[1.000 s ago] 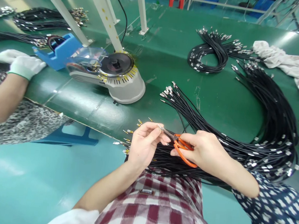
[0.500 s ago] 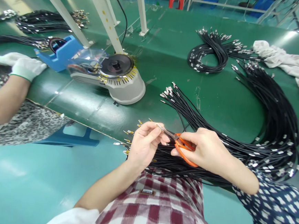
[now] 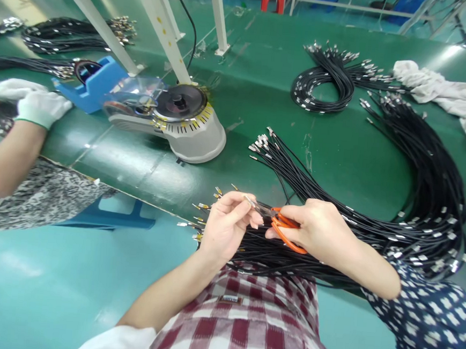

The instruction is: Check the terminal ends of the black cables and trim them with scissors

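Observation:
Orange-handled scissors (image 3: 287, 233) are in my right hand (image 3: 325, 235), its fingers around the loops. Their blades point left and reach the fingertips of my left hand (image 3: 229, 222). That hand pinches the end of a thin black cable, with a small pale tip at the blades; the fingers hide most of it. Under both hands lies a bundle of black cables (image 3: 279, 253) along the table edge and over my lap. Several of its ends, with yellow and silver terminals (image 3: 199, 220), stick out left of my left hand.
A grey tape dispenser (image 3: 196, 134) and a blue tape holder (image 3: 98, 83) stand left on the green table (image 3: 260, 80). A coiled cable bundle (image 3: 324, 93), a larger bundle (image 3: 436, 153) and a white cloth (image 3: 437, 88) lie right. A co-worker's gloved hands (image 3: 40, 105) are far left.
The scissors' handles have drawn slightly closer together in my right hand. My left hand keeps its pinch in nearly the same place. The camera view has shifted slightly.

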Available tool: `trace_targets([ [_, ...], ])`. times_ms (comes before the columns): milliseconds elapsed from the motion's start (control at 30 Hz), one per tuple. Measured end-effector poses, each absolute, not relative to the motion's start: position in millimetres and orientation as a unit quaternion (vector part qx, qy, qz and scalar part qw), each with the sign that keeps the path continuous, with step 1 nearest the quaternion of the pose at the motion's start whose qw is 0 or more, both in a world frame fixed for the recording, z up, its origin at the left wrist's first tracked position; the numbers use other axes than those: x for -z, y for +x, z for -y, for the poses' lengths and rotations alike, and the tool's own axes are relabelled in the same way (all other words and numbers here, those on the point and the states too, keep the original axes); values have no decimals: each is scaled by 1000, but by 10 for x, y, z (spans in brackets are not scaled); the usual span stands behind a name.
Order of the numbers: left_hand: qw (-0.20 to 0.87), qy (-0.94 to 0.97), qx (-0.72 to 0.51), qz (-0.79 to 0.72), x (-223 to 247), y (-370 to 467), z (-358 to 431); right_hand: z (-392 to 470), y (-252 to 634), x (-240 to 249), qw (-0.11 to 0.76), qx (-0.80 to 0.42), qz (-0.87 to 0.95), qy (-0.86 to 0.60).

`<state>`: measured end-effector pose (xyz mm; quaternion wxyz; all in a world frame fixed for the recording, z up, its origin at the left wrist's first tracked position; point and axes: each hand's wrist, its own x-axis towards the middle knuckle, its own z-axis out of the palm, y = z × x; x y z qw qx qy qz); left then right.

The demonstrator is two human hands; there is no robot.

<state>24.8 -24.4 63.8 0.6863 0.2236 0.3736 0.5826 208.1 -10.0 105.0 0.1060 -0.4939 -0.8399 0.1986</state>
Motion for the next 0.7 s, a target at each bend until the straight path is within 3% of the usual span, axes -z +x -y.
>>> trace_targets([
  [167,693,199,-595,-354,-594,213,215,-179,2426,-1008,205,-375,720,-547],
  [233,708,214,-578,-346,-584,203,216,-427,2805,-899,226,-249,711,-618],
  [333,730,243,-552,-322,-560,196,225,-846,3397,-664,128,-25,769,-626],
  [500,715,246,-563,-334,-485,154,229,-1160,3637,-563,114,11,801,-587],
  [633,698,258,-549,-380,-369,94,156,-1334,2891,-856,155,39,804,-572],
  [700,703,248,-539,-393,-291,64,93,-1557,2318,-1029,210,-59,808,-548],
])
